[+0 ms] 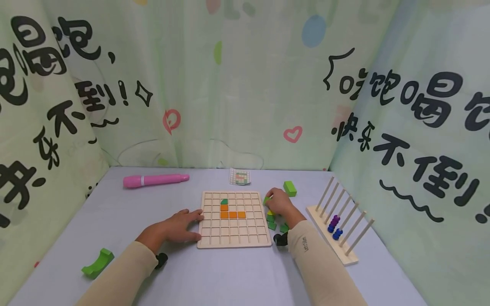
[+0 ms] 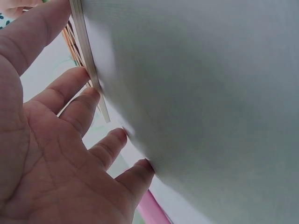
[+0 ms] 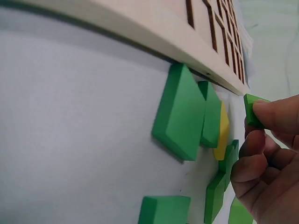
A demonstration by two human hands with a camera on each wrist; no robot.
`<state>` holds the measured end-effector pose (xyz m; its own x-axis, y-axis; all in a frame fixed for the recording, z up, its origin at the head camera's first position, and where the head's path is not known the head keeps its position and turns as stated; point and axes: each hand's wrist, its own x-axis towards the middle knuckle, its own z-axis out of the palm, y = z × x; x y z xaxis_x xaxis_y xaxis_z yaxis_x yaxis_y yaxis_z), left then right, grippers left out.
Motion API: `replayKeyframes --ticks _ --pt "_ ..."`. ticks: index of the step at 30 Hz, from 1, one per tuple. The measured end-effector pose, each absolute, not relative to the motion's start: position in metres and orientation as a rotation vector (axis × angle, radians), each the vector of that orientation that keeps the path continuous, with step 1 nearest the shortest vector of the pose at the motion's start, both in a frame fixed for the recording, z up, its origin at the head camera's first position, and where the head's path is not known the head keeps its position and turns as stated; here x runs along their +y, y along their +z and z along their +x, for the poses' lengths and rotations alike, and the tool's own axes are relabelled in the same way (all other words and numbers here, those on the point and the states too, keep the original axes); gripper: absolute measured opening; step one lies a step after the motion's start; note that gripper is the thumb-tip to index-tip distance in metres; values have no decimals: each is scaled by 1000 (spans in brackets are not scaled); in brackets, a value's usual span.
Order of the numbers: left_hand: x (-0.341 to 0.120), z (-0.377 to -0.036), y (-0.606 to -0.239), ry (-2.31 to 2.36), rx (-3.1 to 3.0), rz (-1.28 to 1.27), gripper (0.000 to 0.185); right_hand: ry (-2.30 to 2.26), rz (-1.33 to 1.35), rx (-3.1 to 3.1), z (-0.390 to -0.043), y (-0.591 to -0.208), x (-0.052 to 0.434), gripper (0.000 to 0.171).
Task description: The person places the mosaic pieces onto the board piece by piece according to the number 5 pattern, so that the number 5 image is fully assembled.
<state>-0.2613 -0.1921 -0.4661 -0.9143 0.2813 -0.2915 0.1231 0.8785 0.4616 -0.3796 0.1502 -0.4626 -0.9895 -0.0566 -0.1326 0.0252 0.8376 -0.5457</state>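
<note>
The right hand (image 1: 280,203) lies just off the right edge of the grid board (image 1: 234,219), and its grip is closed in a pinch on a small green tile (image 3: 252,110). In the head view the fingers cover nearly all of that tile; only the right wrist view shows it clearly, held between thumb and fingertip above the loose tiles. The left hand (image 1: 183,226) rests flat on the counter (image 1: 229,276), its grip relaxed and holding nothing, with straight fingertips (image 2: 91,93) touching the board's left edge. The left wrist view is largely filled by the blurred counter surface, so the board appears there only as a thin edge. The loose green tiles (image 3: 181,113) and one yellow tile (image 3: 222,129) lie on the counter beside the board's right edge, partly hidden under the right hand in the head view. One green and several orange tiles (image 1: 232,214) sit in the board's cells. A small printed card (image 1: 240,177) lies near the counter's far edge; its pattern is too small to make out. The right sleeve (image 1: 306,244) carries a small logo, possibly lettering, not legible. The curtain behind bears large Chinese characters, including 吃饱喝饱 and 快乐不倒. Cut off at the sides are further characters.
</note>
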Motion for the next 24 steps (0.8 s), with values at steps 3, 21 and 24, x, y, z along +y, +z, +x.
replayKeyframes --ticks 3,21,24 --pt "-193 -261 -466 626 2695 298 78 -908 -43 2863 -378 -461 147 19" --pt "-194 -257 -465 656 2692 329 77 -1041 -366 2754 -371 -457 83 16" --pt "-195 -257 -464 649 2700 320 77 -1033 -395 2759 -374 -456 71 14"
